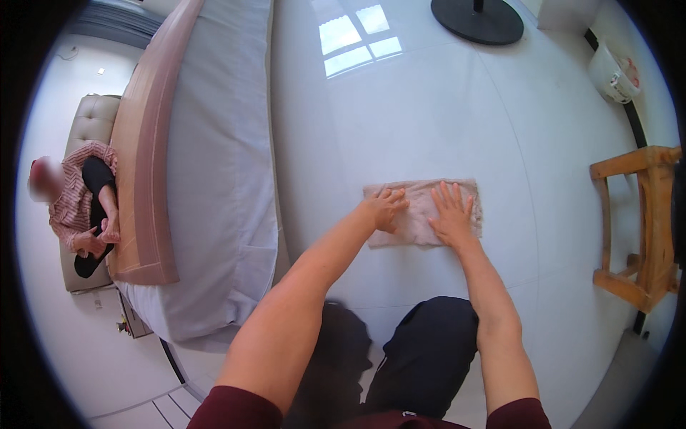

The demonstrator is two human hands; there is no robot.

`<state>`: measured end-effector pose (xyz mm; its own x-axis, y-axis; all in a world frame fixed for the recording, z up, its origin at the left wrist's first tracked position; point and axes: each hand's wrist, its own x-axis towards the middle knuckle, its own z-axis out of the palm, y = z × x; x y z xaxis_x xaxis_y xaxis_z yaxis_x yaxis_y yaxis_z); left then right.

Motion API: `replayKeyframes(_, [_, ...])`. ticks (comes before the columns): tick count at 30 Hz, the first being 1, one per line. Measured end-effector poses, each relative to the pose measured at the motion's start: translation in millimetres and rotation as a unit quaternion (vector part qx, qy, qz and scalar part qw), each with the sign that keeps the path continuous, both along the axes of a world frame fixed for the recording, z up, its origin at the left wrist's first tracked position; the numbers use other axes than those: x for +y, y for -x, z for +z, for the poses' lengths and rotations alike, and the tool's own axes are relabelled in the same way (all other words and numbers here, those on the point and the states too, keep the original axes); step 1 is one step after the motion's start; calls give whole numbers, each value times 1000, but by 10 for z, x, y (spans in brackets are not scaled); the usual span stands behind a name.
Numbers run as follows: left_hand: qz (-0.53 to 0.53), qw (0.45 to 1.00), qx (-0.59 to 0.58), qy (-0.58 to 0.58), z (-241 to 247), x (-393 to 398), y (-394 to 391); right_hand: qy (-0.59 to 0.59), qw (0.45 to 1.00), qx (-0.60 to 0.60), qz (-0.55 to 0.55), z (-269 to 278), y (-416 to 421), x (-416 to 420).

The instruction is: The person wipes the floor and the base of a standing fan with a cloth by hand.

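Observation:
A pinkish-beige cloth lies spread flat, roughly as a rectangle, on the glossy white tiled floor. My left hand rests on its left part, palm down with the fingers apart. On the right part of the same cloth my right hand lies flat, its fingers spread towards the far edge. Neither hand has its fingers closed around the cloth. Both arms reach forward, and my knees in dark trousers show just below the cloth.
Along the left stands a bed with a pale skirted cover and a striped mat, where a person sits. At right are a wooden stool and a white basket. A round black base stands ahead.

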<state>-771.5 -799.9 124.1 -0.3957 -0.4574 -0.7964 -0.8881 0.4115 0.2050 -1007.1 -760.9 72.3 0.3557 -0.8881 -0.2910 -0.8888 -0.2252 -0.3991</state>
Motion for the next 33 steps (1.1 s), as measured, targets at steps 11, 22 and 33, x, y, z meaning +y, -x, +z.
replayKeyframes(11, [114,969,118,182,-481,614,-76,-73,991,62,95,211,12,-176])
replayKeyframes(22, [164,912,236,292,-572,838,52,-39,994,83,51,254,-5,-56])
replayKeyframes(33, [353,852,196,333,-690,1840,-1247,29,992,-54,108,97,-1642,453])
